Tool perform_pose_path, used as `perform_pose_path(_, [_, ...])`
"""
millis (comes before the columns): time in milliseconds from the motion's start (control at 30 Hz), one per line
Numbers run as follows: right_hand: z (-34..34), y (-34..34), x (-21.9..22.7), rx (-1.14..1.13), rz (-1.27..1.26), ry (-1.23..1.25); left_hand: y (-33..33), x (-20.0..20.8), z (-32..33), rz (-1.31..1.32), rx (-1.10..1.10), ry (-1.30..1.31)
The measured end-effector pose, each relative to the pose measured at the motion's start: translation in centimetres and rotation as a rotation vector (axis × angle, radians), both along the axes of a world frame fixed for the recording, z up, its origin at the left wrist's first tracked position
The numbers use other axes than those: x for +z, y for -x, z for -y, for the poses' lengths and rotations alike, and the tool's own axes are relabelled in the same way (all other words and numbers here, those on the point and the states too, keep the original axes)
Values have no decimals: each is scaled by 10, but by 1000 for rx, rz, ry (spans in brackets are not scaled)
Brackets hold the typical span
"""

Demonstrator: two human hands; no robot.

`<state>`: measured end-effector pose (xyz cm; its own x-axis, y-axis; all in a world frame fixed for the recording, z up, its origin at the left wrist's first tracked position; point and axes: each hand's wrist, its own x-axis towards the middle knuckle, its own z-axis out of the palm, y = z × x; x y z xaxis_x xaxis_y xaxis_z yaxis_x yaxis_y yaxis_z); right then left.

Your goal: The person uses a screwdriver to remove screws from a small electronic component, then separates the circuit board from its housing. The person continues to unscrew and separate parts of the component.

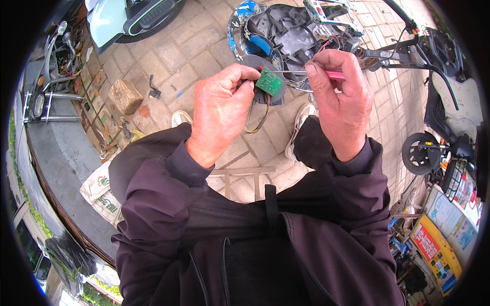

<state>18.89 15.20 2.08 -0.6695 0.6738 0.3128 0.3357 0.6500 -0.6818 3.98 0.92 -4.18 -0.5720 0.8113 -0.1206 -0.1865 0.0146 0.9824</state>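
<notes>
My left hand [222,107] pinches a small green circuit board [270,83] by its left edge, between thumb and fingers. A few thin wires [264,120] hang below the board. Closed around a slim screwdriver [334,75] with a pinkish-red handle, my right hand [342,99] is level with the board on its right. The metal shaft points left and its tip lies at the board; whether it touches cannot be made out. Behind the board shows part of a dark round disc [278,97].
Beyond my hands, dark plastic vehicle parts [293,41] lie on the brick paving beside a blue-patterned ring [236,30]. A wooden block [125,97] sits to the left. A scooter's wheel [421,153] and a yellow box [434,250] stand to the right. A white sack [102,188] lies by my left leg.
</notes>
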Motion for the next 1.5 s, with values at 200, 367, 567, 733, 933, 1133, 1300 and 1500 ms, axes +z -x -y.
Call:
perform_pose_path(200, [2, 4, -7, 43, -228, 240, -1, -1, -1, 0, 12, -17])
perform_pose_path(367, [2, -1, 1, -35, -31, 207, 0, 0, 0, -26, -9, 7])
perform_pose_path(567, [0, 1, -2, 9, -130, 232, 3, -3, 2, -17, -52, 19])
perform_pose_path(733, [2, 2, -1, 10, -159, 289, 4, -3, 2, -17, -56, 12])
perform_pose_path(933, [0, -3, 3, -21, -31, 228, 4, -2, 2, -49, -64, 26])
perform_pose_path(1133, [2, 2, -2, 10, -204, 368, 3, -2, 2, -24, -45, -12])
perform_pose_path(1300, [4, -3, 5, -63, -87, 341, 4, 2, 3, -190, -36, 35])
perform_pose_path(1500, [3, -5, 4, -72, -231, 561, 5, 12, 7, -860, 50, 9])
